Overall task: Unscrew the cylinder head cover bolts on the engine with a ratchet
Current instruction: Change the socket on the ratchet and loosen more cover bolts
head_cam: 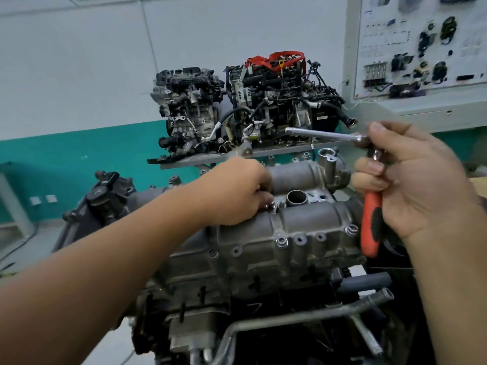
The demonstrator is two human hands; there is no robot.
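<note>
At centre cover, left hand [241, 191] fingers pinch a loosened bolt [268, 205]; spin it out squarely while right hand [411, 177], fingers clamped, holds ratchet [370, 206] clear.

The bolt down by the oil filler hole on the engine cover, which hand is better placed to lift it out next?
Left. The left hand already has its fingertips on the bolt beside the filler hole. The right hand is off to the side, gripping the ratchet up off the cover.
</note>
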